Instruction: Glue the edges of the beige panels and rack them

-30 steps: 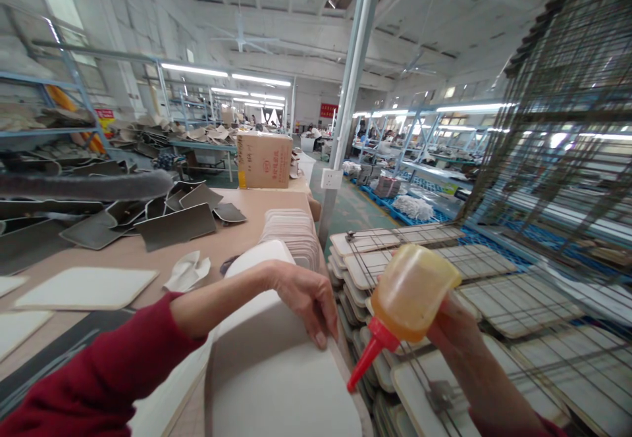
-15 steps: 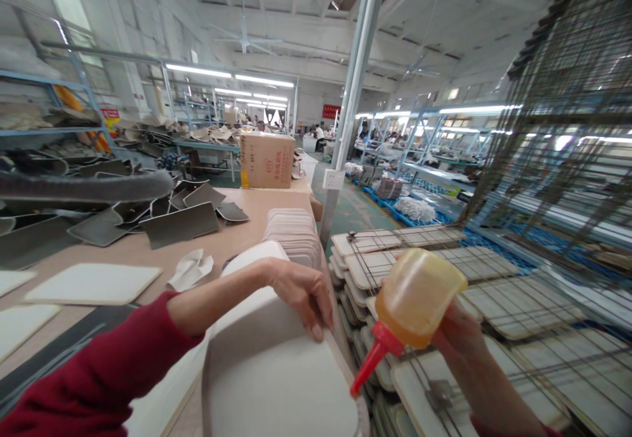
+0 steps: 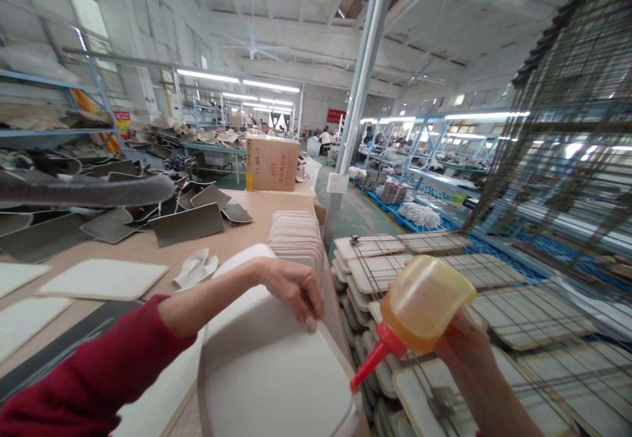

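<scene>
My left hand pinches the far right edge of a pale, rounded panel that lies in front of me. My right hand grips a translucent squeeze bottle with amber liquid inside, tilted downward. Its red nozzle points down and left, with the tip at the panel's right edge. The fingers on the far side of the bottle are mostly hidden. Beyond my left hand stands a row of stacked pale panels.
Flat white panels and a crumpled scrap lie on the table at left. Dark curved pieces are piled behind. A cardboard box stands farther back. Wire racks with panels are at right, beside a metal post.
The view has shifted slightly. The nozzle tip sits slightly higher along the panel's right edge, and my left hand has moved a little left and up, still gripping the edge.
</scene>
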The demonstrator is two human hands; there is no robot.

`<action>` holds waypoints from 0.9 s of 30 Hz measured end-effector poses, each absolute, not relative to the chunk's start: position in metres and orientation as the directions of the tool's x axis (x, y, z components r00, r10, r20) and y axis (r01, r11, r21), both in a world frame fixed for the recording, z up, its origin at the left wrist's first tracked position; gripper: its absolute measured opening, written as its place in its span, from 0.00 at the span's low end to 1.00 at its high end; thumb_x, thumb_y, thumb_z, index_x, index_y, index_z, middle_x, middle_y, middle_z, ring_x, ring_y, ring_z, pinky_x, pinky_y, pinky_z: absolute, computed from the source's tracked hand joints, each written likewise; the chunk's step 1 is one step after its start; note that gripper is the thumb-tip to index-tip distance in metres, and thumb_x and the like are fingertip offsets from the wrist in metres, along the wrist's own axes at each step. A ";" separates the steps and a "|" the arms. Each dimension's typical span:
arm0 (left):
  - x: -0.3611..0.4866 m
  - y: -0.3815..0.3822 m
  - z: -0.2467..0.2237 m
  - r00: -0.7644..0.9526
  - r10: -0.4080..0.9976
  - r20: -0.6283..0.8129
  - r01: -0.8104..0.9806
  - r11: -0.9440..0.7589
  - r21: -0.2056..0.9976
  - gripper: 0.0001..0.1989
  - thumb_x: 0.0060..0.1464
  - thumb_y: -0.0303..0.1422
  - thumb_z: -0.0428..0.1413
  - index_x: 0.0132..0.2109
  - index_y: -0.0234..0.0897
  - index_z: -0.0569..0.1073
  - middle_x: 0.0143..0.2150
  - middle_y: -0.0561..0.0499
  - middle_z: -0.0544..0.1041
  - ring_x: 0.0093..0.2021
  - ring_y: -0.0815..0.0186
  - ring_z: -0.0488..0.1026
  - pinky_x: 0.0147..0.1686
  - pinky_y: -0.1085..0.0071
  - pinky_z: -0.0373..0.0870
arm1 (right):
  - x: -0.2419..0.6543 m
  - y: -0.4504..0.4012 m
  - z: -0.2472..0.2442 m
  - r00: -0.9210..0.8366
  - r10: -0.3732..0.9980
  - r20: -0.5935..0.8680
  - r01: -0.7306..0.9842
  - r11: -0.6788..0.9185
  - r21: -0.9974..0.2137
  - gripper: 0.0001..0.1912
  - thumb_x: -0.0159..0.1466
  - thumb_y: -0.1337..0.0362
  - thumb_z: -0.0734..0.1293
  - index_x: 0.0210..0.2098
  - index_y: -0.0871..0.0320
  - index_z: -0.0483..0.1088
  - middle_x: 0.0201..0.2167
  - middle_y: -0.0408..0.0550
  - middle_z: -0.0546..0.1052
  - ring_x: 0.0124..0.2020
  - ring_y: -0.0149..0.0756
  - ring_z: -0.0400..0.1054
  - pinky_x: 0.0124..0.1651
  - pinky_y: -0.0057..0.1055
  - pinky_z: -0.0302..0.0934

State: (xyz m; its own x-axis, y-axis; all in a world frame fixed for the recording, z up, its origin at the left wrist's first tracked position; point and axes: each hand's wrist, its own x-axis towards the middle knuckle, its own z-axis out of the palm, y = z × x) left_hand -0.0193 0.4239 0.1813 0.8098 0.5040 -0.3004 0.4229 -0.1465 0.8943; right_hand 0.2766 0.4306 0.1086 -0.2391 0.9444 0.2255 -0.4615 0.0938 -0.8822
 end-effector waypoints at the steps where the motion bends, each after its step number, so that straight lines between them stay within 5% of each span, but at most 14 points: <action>1: -0.021 0.423 0.181 0.804 0.516 -0.294 0.423 -0.149 0.894 0.24 0.36 0.47 0.64 0.35 0.29 0.80 0.28 0.51 0.79 0.28 0.70 0.71 0.30 0.81 0.67 | 0.276 0.429 0.109 -0.209 0.958 0.198 -0.491 0.073 -0.868 0.23 0.50 0.48 0.70 0.44 0.46 0.71 0.35 0.46 0.76 0.38 0.45 0.71 0.50 0.47 0.62; 8: -0.034 0.424 0.179 0.756 0.589 -0.286 0.429 -0.115 0.896 0.23 0.37 0.48 0.64 0.33 0.30 0.79 0.25 0.53 0.76 0.27 0.70 0.68 0.27 0.80 0.65 | 0.272 0.420 0.106 0.019 0.997 0.077 -0.598 0.073 -0.798 0.38 0.39 0.56 0.77 0.50 0.48 0.67 0.35 0.48 0.77 0.31 0.44 0.71 0.38 0.43 0.68; 11: -0.037 0.423 0.180 0.725 0.625 -0.289 0.444 -0.104 0.890 0.22 0.37 0.48 0.64 0.31 0.31 0.79 0.23 0.54 0.74 0.25 0.72 0.66 0.25 0.81 0.63 | 0.276 0.416 0.103 0.161 0.978 0.135 -0.539 0.202 -0.818 0.29 0.40 0.56 0.76 0.43 0.48 0.71 0.33 0.45 0.76 0.30 0.40 0.70 0.32 0.35 0.68; 14: -0.039 0.420 0.183 0.689 0.665 -0.287 0.459 -0.094 0.883 0.21 0.38 0.48 0.64 0.29 0.32 0.78 0.22 0.55 0.72 0.24 0.72 0.64 0.24 0.80 0.60 | 0.284 0.414 0.100 0.091 0.983 0.161 -0.439 0.185 -0.879 0.16 0.42 0.54 0.76 0.27 0.52 0.72 0.25 0.46 0.75 0.30 0.41 0.70 0.35 0.37 0.68; 17: -0.040 0.418 0.187 0.666 0.693 -0.277 0.469 -0.100 0.877 0.19 0.40 0.47 0.63 0.26 0.33 0.76 0.20 0.56 0.69 0.23 0.73 0.61 0.22 0.80 0.57 | 0.290 0.412 0.094 0.053 0.983 0.178 -0.363 0.185 -0.913 0.16 0.42 0.51 0.75 0.20 0.53 0.69 0.20 0.46 0.72 0.30 0.43 0.70 0.37 0.40 0.68; 21: -0.043 0.416 0.186 0.632 0.732 -0.255 0.487 -0.119 0.865 0.17 0.42 0.44 0.62 0.22 0.33 0.73 0.18 0.57 0.63 0.22 0.75 0.56 0.20 0.79 0.51 | 0.286 0.409 0.080 0.267 0.945 0.191 -0.383 0.286 -0.879 0.16 0.45 0.52 0.73 0.30 0.52 0.72 0.27 0.47 0.75 0.30 0.43 0.70 0.34 0.40 0.68; 27: -0.050 0.418 0.176 0.565 0.790 -0.237 0.493 -0.093 0.865 0.15 0.43 0.42 0.61 0.27 0.32 0.75 0.21 0.56 0.65 0.24 0.73 0.58 0.21 0.78 0.51 | 0.279 0.403 0.073 0.285 0.942 0.178 -0.393 0.284 -0.875 0.25 0.48 0.54 0.72 0.44 0.53 0.69 0.36 0.50 0.76 0.33 0.44 0.71 0.36 0.42 0.68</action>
State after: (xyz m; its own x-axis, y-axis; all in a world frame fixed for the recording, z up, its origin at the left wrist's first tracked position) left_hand -0.0500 0.4178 0.1759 0.5651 0.7903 -0.2369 0.4928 -0.0931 0.8652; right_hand 0.2791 0.4033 0.0728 0.2854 0.9417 0.1782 -0.3926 0.2845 -0.8746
